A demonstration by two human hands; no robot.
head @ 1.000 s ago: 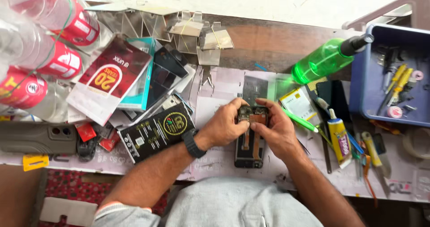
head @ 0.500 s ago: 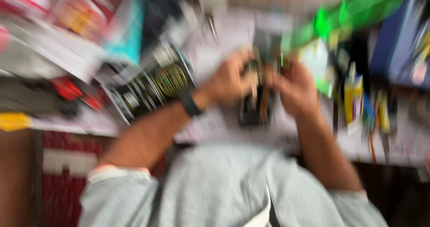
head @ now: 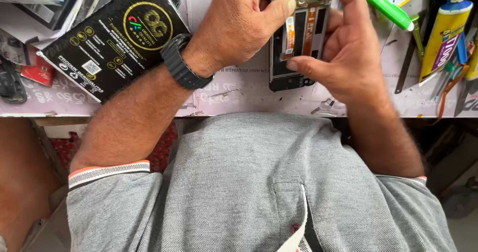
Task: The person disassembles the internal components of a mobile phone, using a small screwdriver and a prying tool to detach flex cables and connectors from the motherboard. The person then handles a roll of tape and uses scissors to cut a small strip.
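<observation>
We see opened phone [head: 298,38] on worktop [head: 239,90]: left hand [head: 236,25] clasps its left edge, right hand [head: 348,48] pinches its right; black box [head: 112,38] left of phone, closed, contents hidden.

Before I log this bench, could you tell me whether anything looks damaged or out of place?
The phone between the left hand and right hand has its back off, insides exposed. Flat packages, including a black box, lie overlapping and askew. Nothing looks spilled.
</observation>
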